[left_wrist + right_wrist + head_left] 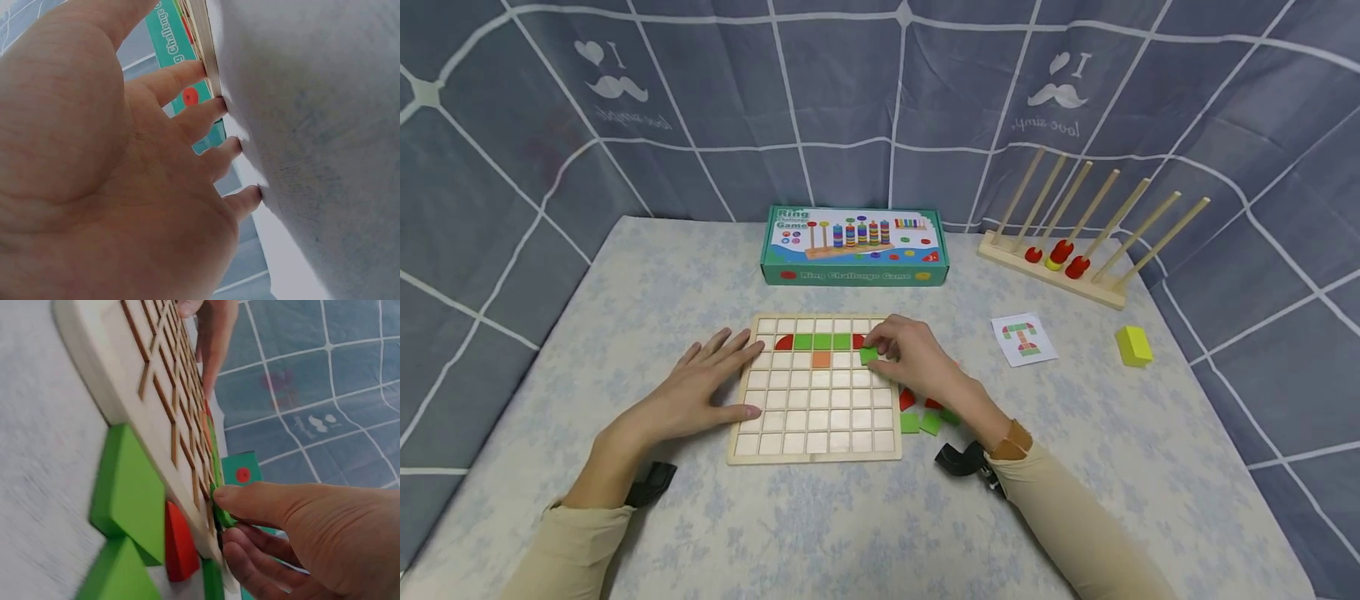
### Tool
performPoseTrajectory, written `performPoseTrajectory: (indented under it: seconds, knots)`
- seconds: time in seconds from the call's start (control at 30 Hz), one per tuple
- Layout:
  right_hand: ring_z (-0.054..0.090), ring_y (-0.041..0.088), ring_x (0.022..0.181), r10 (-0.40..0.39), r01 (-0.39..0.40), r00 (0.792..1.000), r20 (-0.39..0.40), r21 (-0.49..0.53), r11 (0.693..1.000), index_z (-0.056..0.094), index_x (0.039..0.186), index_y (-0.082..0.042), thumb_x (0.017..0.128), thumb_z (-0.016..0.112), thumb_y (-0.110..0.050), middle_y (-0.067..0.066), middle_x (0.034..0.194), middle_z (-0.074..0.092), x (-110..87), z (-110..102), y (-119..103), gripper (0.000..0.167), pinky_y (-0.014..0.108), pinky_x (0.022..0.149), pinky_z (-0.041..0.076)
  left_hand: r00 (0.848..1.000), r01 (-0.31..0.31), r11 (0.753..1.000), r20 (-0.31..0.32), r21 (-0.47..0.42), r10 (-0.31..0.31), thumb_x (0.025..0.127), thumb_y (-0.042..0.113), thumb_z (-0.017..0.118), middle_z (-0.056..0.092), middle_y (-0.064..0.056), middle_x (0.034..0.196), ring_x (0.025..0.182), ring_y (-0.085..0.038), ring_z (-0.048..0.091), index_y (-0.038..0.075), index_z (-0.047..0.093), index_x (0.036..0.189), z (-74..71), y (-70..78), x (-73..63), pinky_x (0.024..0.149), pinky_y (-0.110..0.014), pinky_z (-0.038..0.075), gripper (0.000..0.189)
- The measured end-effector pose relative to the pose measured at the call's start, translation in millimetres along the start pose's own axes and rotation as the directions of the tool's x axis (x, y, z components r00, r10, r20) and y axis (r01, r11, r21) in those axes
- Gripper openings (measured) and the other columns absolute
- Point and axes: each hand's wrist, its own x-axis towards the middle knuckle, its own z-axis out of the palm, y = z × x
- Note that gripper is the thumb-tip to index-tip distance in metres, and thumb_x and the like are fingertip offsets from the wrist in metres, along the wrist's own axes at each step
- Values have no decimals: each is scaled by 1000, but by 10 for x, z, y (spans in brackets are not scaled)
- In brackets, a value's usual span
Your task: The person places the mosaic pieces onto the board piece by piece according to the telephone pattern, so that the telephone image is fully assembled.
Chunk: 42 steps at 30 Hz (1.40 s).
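Note:
A wooden grid board [808, 421] lies on the table. My left hand [688, 392] rests at its left edge with fingers extended and spread; in the left wrist view the fingertips [215, 109] touch the board's side and the tabletop. My right hand [921, 362] pinches a green square tile [868, 356] between thumb and fingers over the board's upper right cells. In the second row sit a red rounded tile [785, 342], a row of green square tiles [822, 342] and another red tile [858, 341], partly hidden by the right hand. Below the middle green one is an orange tile [822, 359].
Loose green tiles [910, 423] and red tiles [907, 400] lie by the board's right edge. Farther right are a pattern card [1024, 340], a yellow block [1133, 346] and a peg rack [1052, 271] with several rings. A green game box [853, 276] stands behind.

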Motion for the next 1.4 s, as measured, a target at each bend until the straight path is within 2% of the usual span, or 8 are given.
performPoseTrajectory:
  seconds: [0.3,0.5,0.83,1.1,1.4]
  knots:
    - [67,18,90,-44,43,999,-25,-34,998,78,111,-6,94,81,-10,7,107,69,-17,121,-56,18,29,80,58,1000,8,1000,0,-7,-8,91,54,79,23,-20,174,160,-51,12,13,36,166,-10,21,-13,123,-75,9,96]
    - [68,18,91,-33,30,999,-44,-52,998,79,110,-5,95,80,-10,6,110,69,-14,162,-86,16,27,80,59,1000,11,1000,0,-2,-11,91,55,79,23,-20,174,161,-50,12,14,35,166,-9,8,-17,123,-75,9,96]
    - [68,17,90,-61,59,997,-40,-44,997,80,107,-7,95,78,-8,5,108,71,-3,108,-68,12,28,80,59,1000,16,1000,6,0,-16,90,56,79,22,-18,175,161,-49,11,16,34,167,-8,-3,-17,123,-74,9,97]
    - [69,21,94,30,-30,1000,3,2,1000,79,114,-7,95,79,-10,6,105,73,-54,-168,33,19,39,88,60,1000,20,1000,7,-1,-20,90,57,78,22,-19,175,161,-49,11,16,34,167,2,11,-8,124,-73,9,97]
    - [67,20,94,104,-102,993,59,-28,994,80,111,-11,90,86,-16,3,103,74,-151,-310,170,23,37,87,57,1000,21,1000,1,-5,-21,91,56,78,22,-20,174,161,-48,11,16,33,167,11,-11,-32,124,-73,8,97]
